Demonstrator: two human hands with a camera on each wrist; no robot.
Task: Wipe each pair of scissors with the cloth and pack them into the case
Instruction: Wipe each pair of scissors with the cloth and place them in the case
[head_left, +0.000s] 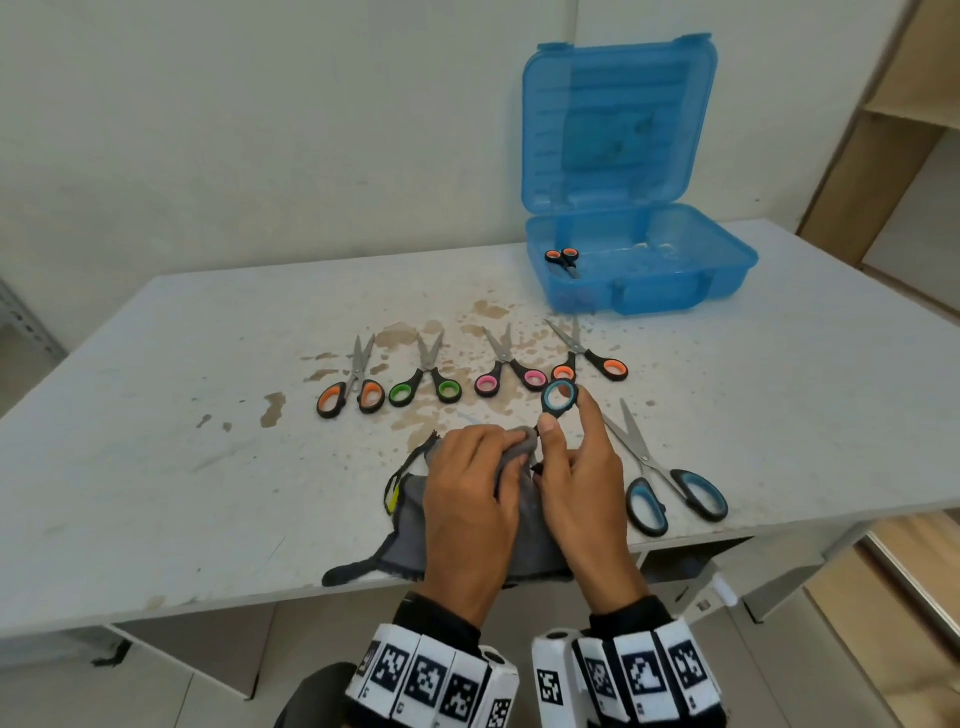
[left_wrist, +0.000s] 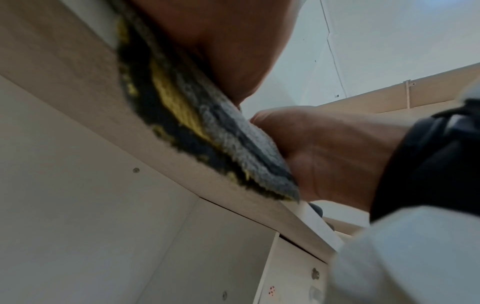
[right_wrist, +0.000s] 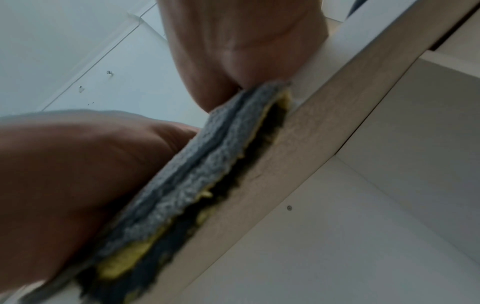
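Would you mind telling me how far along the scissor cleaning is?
Done: one orange-handled pair lies in the open blue plastic case. In hand: the right hand holds a blue-handled pair while the left hand rubs it with the grey cloth. Left: five pairs on the white table.

**Colours on the table**

We see a translucent blue case (head_left: 639, 280) holding scissors with black-and-orange handles (head_left: 562, 256). On the white table (head_left: 156, 467), blotched with brown stains (head_left: 400, 335), lie black-handled scissors with coloured rings: orange (head_left: 351, 397), green (head_left: 426, 388), pink (head_left: 510, 378), orange again (head_left: 592, 366), and blue (head_left: 675, 496). The held pair shows a black loop lined light blue (head_left: 559, 397). The cloth (head_left: 410, 540) is grey, edged black with yellow stitching. Our wristbands (head_left: 431, 675) are white with black square codes.
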